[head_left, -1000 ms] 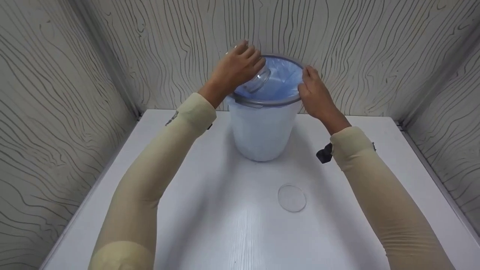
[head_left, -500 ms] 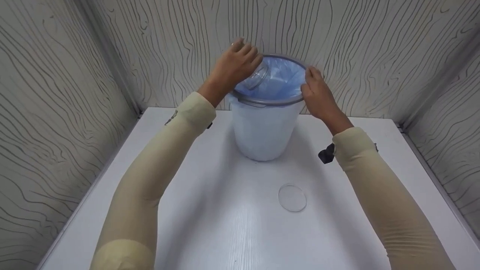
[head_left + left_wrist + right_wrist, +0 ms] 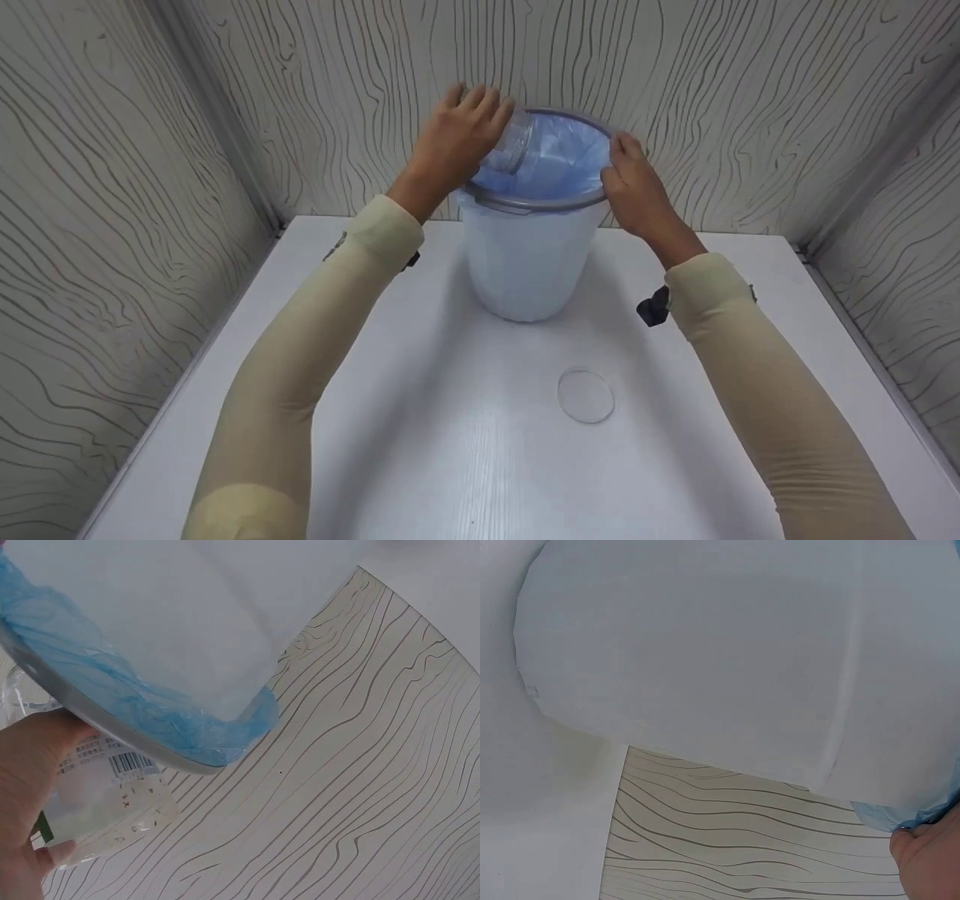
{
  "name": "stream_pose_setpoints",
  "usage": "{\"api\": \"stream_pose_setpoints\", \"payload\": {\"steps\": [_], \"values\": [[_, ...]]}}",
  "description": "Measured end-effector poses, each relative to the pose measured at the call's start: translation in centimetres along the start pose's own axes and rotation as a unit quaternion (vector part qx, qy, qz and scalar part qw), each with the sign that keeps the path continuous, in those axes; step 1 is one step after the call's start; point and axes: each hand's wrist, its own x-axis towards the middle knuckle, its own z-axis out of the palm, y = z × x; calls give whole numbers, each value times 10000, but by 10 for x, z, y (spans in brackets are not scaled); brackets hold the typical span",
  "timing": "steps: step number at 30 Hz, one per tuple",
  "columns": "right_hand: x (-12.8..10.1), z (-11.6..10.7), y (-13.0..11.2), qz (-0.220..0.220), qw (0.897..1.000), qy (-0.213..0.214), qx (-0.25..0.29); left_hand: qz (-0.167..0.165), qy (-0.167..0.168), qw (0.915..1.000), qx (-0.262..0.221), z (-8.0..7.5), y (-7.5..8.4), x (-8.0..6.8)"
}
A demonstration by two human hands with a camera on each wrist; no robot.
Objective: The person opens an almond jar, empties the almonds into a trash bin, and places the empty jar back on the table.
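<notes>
A white trash bin [image 3: 529, 262] with a grey rim ring [image 3: 536, 205] and a blue plastic liner [image 3: 574, 150] stands upright at the back of the table. My left hand [image 3: 456, 141] grips a clear plastic jar [image 3: 516, 146], tilted with its end over the bin's left rim. In the left wrist view, the jar [image 3: 97, 791] carries a printed label with a barcode, and small brownish bits show in it. My right hand [image 3: 636, 187] holds the bin's rim on the right side, its thumb at the liner's edge; most of it is cut off in the right wrist view.
A thin transparent ring or disc [image 3: 586, 422] lies on the white table [image 3: 450, 465] in front of the bin; I cannot tell which. Wood-grain patterned panels [image 3: 300, 97] enclose the table at the back and both sides.
My left hand has shifted a little to the left, and the jar's angle has turned slightly, its end drawing back toward the rim. My right hand keeps its hold on the rim.
</notes>
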Motion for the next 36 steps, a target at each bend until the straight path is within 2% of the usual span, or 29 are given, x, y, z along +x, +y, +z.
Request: {"api": "stream_pose_setpoints", "payload": {"steps": [10, 15, 25, 36], "values": [[0, 2, 2, -20, 10000, 2, 33, -409, 59, 9989, -242, 3, -1, -11], [0, 3, 2, 4, 10000, -18, -28, -692, 287, 9962, -434, 5, -2, -14], [-1, 1, 1, -31, 10000, -34, 53, -1266, 820, 9840, -952, 8, -4, -22], [-2, 2, 2, 45, 10000, 19, 64, -1617, 1084, 9720, -1314, 5, -2, -27]]}}
